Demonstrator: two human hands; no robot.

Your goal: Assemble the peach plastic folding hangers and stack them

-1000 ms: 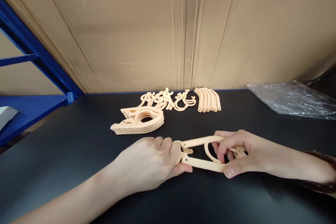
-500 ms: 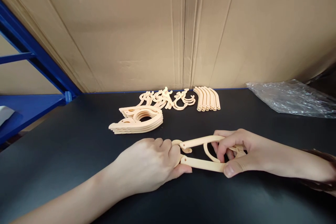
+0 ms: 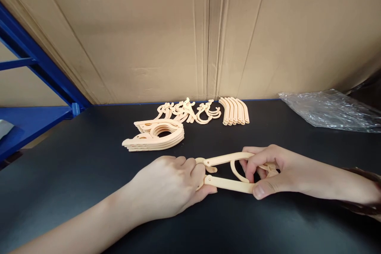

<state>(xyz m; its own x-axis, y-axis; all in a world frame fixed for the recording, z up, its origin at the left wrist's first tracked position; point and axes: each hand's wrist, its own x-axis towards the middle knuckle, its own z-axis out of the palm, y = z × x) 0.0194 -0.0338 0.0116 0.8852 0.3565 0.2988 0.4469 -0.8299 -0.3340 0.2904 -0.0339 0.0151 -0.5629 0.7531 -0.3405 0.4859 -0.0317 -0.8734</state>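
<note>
A cream plastic folding clothes hanger [image 3: 230, 183] is held between my two hands, just above the black table. My left hand [image 3: 171, 186] is closed around its left end, and the fingers hide most of that part. My right hand [image 3: 274, 172] grips the other end, thumb on the near arm and fingers curled inside by the hook. Both hanger arms lie folded side by side with a gap between them. Beyond my left hand lies a neat stack of folded hangers [image 3: 157, 139].
Loose hanger hooks and pieces [image 3: 190, 113] lie in a heap at the table's [image 3: 98, 158] back edge, beside a row of curved hanger arms [image 3: 235, 111]. Clear plastic film [image 3: 330, 111] rests at the back right. A cardboard wall [image 3: 149, 35] and blue metal frame [image 3: 50, 63] bound the table.
Both hands keep their grip on the hanger and have barely moved. The whole view has shifted very slightly.
</note>
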